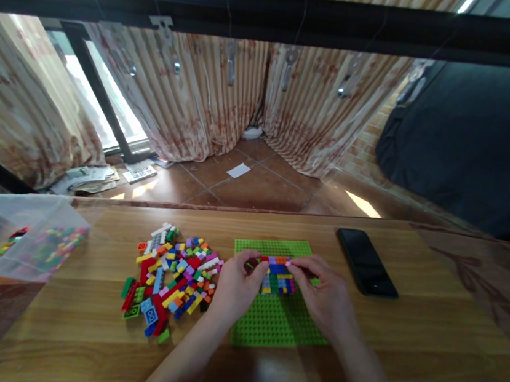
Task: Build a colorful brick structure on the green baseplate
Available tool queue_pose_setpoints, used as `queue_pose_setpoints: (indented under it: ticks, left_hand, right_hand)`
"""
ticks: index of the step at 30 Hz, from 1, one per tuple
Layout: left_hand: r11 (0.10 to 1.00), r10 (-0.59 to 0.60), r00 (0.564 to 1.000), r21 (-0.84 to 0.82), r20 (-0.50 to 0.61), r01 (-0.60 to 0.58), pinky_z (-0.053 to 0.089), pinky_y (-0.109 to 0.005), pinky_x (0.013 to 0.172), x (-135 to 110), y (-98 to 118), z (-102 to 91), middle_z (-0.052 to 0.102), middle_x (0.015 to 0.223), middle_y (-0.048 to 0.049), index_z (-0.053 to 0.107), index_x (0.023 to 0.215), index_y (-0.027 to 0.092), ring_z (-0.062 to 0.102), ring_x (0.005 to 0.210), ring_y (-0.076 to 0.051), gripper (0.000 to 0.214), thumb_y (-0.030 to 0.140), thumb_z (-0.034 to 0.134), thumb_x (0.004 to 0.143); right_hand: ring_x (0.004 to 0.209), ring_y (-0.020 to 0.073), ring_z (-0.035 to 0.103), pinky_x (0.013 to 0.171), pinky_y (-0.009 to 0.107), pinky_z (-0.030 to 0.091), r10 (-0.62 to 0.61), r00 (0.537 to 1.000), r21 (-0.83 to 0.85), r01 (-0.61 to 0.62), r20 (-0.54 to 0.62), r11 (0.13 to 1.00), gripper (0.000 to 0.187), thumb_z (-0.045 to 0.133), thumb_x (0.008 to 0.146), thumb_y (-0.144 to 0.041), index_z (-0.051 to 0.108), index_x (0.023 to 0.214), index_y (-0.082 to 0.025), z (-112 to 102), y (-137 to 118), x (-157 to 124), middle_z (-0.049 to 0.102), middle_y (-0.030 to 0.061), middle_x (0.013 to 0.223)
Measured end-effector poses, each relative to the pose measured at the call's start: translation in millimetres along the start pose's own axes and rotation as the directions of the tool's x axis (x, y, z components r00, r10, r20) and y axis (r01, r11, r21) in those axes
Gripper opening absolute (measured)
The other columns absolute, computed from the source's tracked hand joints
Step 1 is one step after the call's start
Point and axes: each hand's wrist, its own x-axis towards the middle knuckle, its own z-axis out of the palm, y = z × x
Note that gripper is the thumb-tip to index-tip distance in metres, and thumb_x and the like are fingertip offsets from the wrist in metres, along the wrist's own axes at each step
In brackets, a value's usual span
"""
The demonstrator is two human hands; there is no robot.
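A green studded baseplate (266, 329) lies flat on the wooden table. On it sits a low toy brick build (278, 276) of blue, yellow, red, orange and purple bricks. My left hand (239, 285) is closed at the build's upper left edge, thumb and forefinger curled against it. At the upper right corner, my right hand (321, 291) pinches with thumb and forefinger. Whether either pinch hides a separate small brick, I cannot tell. Left of the baseplate is a loose pile of toy bricks (179, 275) in many colours and sizes.
A black smartphone (367, 263) lies right of the baseplate on the wooden table (434, 324). At the far left stands a translucent plastic bin (43, 208) with more bricks inside. A dark horizontal bar (267, 19) crosses high in front, before striped curtains (191, 102).
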Motion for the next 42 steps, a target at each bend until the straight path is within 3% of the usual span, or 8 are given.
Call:
queue_pose_setpoints:
  ticks: [14,34,42]
  left_hand:
    - [0.995,0.027,0.999,0.097,-0.038,-0.023,0.043,-0.023,0.060,-3,5,1.6,0.067,0.077,-0.0027,0.066,0.094,0.016,0.058,0.065,-0.013,0.023,0.033,0.056,0.082]
    - [0.999,-0.022,0.997,0.048,-0.078,0.026,0.044,-0.025,0.063,-5,13,5.1,0.067,0.078,-0.0037,0.068,0.092,0.015,0.058,0.068,-0.014,0.020,0.027,0.058,0.079]
    - [0.999,-0.042,0.996,0.009,-0.073,0.043,0.045,-0.025,0.063,-4,9,6.1,0.067,0.078,-0.0038,0.067,0.094,0.015,0.058,0.067,-0.014,0.022,0.027,0.058,0.079]
  right_hand:
    - [0.079,0.0186,0.064,0.071,0.031,0.049,0.014,0.999,-0.083,-0.011,0.033,0.996,0.017,0.055,0.088,-0.030,0.069,0.083,-0.021,1,11,1,0.067,0.0039,0.083]
    - [0.079,0.0201,0.065,0.072,0.034,0.052,-0.058,0.997,-0.106,0.064,0.059,0.992,0.020,0.053,0.087,-0.032,0.070,0.086,-0.022,5,14,0,0.069,0.0053,0.084]
    - [0.074,0.0196,0.067,0.070,0.033,0.053,0.055,0.998,-0.050,-0.054,0.030,0.997,0.018,0.059,0.083,-0.034,0.071,0.084,-0.021,6,14,2,0.072,0.0044,0.084]
